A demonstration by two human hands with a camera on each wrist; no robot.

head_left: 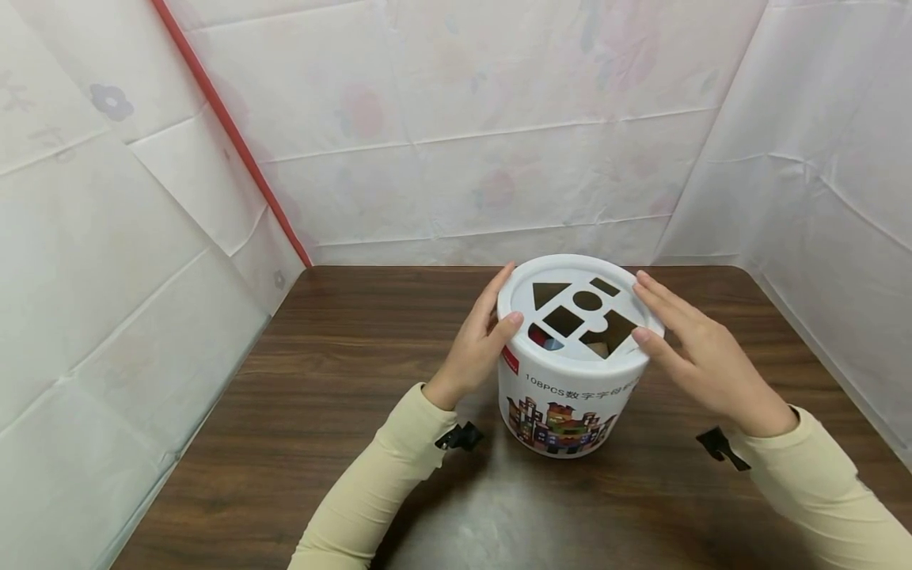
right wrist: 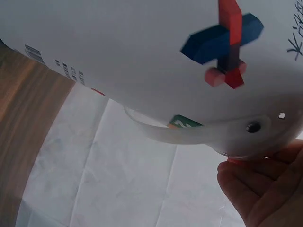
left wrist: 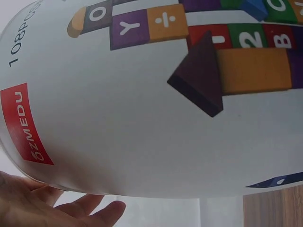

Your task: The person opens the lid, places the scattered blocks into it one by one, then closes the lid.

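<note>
Two hands on the tub lid

Tub [head_left: 570, 396] stands upright on the table [head_left: 321, 443], near its middle, between the two hands. Lid [head_left: 579, 317] is seated on top — white, with shape cut-outs. Left hand [head_left: 479, 344] lies against the lid's left edge, fingers nearly straight, thumb on the rim. Right hand [head_left: 701, 356] lies against the right edge, fingers extended along the rim, thumb touching it. Neither hand curls round anything — both are flat and relaxed. A white handle [right wrist: 189, 135] shows in the right wrist view.
</note>
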